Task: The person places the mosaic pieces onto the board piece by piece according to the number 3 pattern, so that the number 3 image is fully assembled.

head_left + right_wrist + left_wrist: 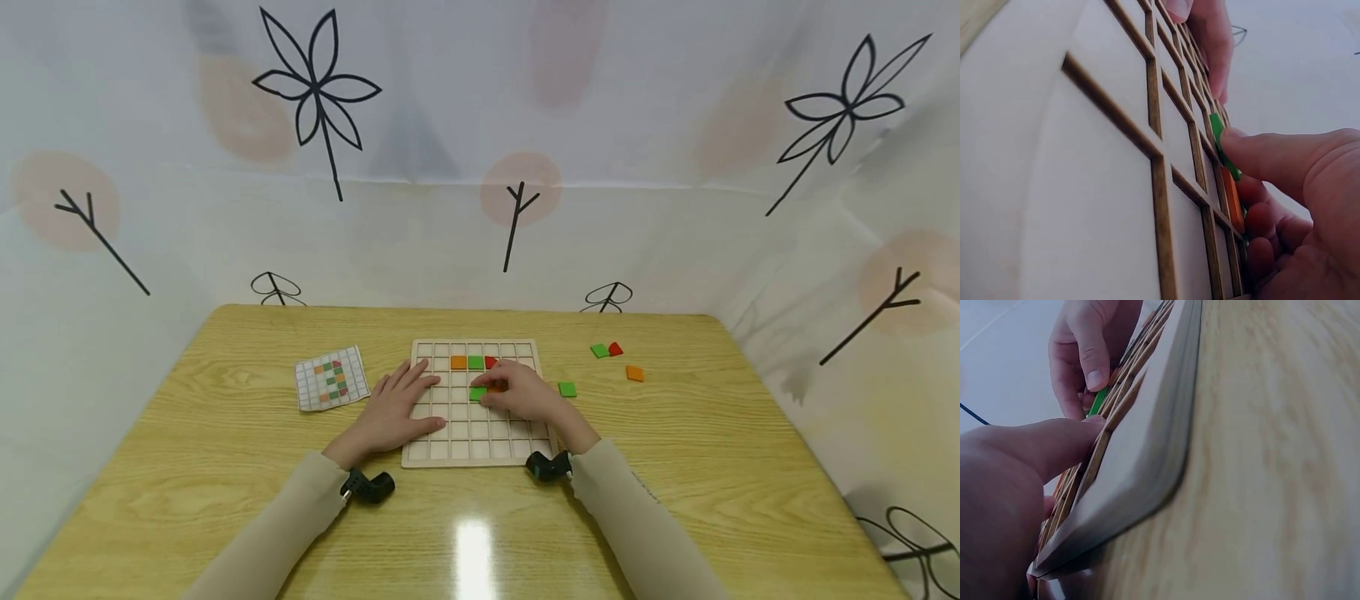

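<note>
A wooden grid board (450, 450) lies on the table, its cells marked off by thin raised strips. My right hand (522, 392) pinches a green square tile (477, 393) over the middle of the board; in the right wrist view that green tile (1225, 147) tilts against the grid beside an orange tile (1232, 200). Near the top of the board sit an orange tile (458, 362), a green tile (476, 362) and a partly covered red tile (491, 362). My left hand (397, 410) rests on the board's left side, fingers spread.
Left of the board lies a printed pattern card (332, 379) with coloured cells. To the right are loose tiles: a green one (567, 389), another green one (600, 351) touching a red rounded one (616, 349), and an orange one (635, 373). A patterned cloth hangs behind the table.
</note>
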`<move>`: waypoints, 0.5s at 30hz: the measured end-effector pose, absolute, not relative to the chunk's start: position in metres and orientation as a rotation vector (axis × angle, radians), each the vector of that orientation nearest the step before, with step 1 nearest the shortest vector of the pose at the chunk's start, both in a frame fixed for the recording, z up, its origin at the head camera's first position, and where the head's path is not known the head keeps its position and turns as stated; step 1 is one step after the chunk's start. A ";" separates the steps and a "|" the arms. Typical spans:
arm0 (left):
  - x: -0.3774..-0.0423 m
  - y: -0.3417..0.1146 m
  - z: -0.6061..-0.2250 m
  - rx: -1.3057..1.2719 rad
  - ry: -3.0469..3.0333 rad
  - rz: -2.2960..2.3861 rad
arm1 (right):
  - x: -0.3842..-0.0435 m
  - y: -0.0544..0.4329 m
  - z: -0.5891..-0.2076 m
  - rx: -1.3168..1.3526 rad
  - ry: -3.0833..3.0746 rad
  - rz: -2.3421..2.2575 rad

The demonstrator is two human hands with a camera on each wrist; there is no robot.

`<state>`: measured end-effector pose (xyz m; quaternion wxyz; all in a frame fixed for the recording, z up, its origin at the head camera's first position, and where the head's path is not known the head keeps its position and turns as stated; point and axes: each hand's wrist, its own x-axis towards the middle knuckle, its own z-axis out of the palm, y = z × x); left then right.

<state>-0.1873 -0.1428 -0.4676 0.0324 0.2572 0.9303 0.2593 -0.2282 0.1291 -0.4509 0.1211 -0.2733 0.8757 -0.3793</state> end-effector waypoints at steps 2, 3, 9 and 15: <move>-0.188 -0.143 -0.468 0.791 2.864 0.798 | -0.229 0.129 -0.451 -0.796 2.556 -1.106; -0.188 -0.143 -0.468 0.791 2.865 0.797 | -0.229 0.129 -0.451 -0.795 2.553 -1.107; -0.189 -0.143 -0.468 0.789 2.868 0.791 | -0.230 0.129 -0.447 -0.769 2.534 -1.096; -0.188 -0.142 -0.468 0.784 2.864 0.792 | -0.230 0.129 -0.445 -0.744 2.535 -1.061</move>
